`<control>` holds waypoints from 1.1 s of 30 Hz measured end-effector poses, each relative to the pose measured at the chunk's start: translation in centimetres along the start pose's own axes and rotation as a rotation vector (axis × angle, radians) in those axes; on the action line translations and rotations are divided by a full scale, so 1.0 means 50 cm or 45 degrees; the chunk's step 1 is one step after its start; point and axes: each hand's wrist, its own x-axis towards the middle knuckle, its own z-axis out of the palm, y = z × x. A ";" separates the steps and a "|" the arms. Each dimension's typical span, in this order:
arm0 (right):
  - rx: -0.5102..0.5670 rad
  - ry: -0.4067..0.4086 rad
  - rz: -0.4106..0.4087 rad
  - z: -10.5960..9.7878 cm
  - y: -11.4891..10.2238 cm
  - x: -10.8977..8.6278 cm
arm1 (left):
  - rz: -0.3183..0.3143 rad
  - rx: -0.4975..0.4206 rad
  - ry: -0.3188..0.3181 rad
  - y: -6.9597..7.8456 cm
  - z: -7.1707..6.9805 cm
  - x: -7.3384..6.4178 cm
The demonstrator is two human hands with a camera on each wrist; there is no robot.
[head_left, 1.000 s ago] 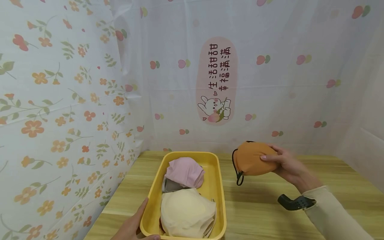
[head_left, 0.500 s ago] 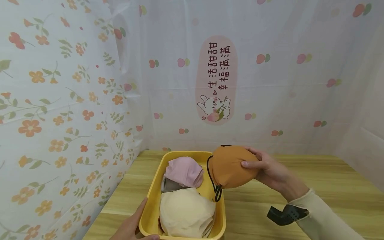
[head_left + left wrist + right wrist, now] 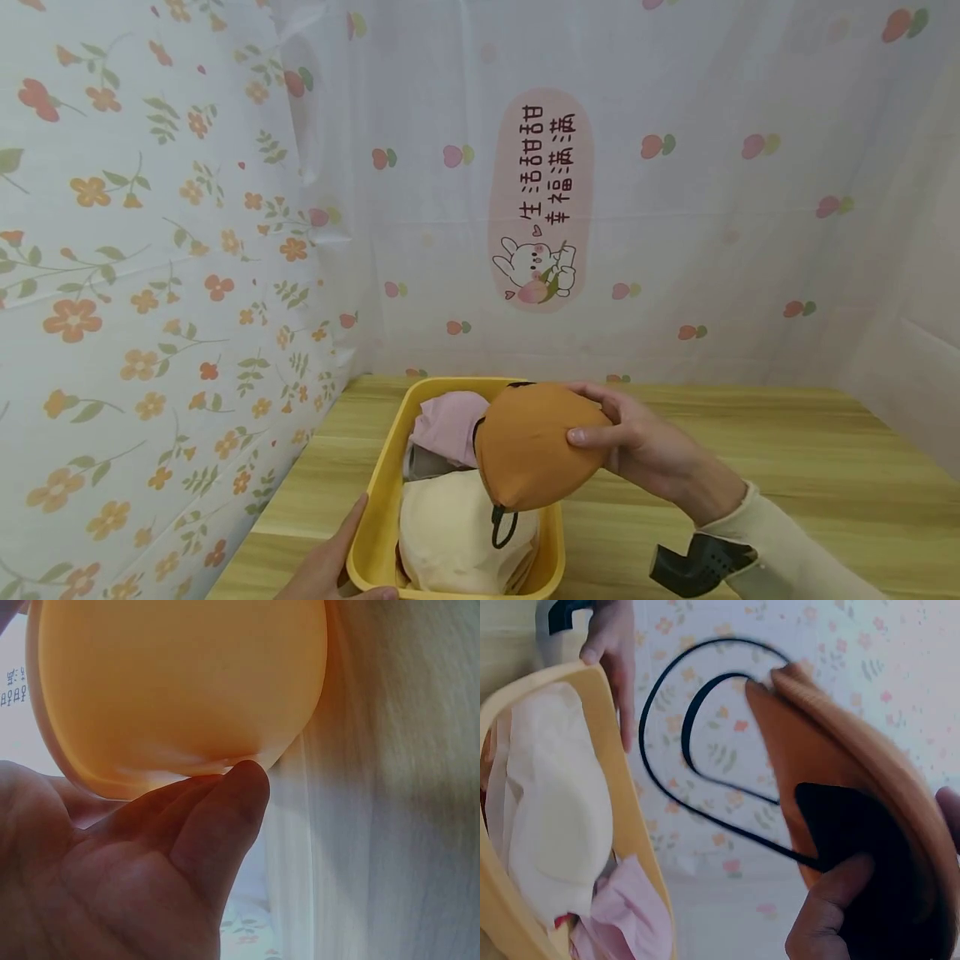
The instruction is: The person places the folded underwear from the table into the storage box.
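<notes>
My right hand [image 3: 648,450] pinches an orange folded bra [image 3: 536,450], thumb on one side and fingers behind. It hangs above the right side of a yellow plastic bin [image 3: 551,533]. In the right wrist view its black lining and thin black straps [image 3: 649,750] show. Inside the bin, a cream bra [image 3: 442,525] lies at the near end and a pink bra [image 3: 446,425] at the far end, partly over a grey piece [image 3: 423,465]. My left hand [image 3: 326,562] rests against the bin's near-left corner, fingers along the left wall, thumb at the near rim.
The bin stands on a wood-grain table [image 3: 712,433]. A flower-print sheet [image 3: 150,275] hangs at the left and a patterned sheet with a rabbit print [image 3: 536,200] at the back. A black device [image 3: 697,565] is worn at the right wrist.
My right hand has carried the orange bra leftward and slightly down, from beside the bin to over it. My left hand and the bin have stayed in place.
</notes>
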 end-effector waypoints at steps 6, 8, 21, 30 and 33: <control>0.077 -0.066 0.011 0.016 0.016 0.009 | 0.032 -0.013 -0.004 0.000 0.000 0.002; 0.093 -0.084 0.013 0.021 0.022 0.013 | 0.050 -0.043 -0.015 -0.001 0.001 0.002; 0.142 -0.052 0.128 0.049 0.063 0.047 | 0.064 -0.057 -0.031 -0.007 -0.003 0.004; 0.160 -0.027 0.156 0.062 0.098 0.073 | 0.035 -0.014 -0.034 -0.008 -0.004 0.006; 0.138 0.000 0.172 0.070 0.112 0.083 | 0.027 -0.020 -0.040 -0.009 -0.005 0.007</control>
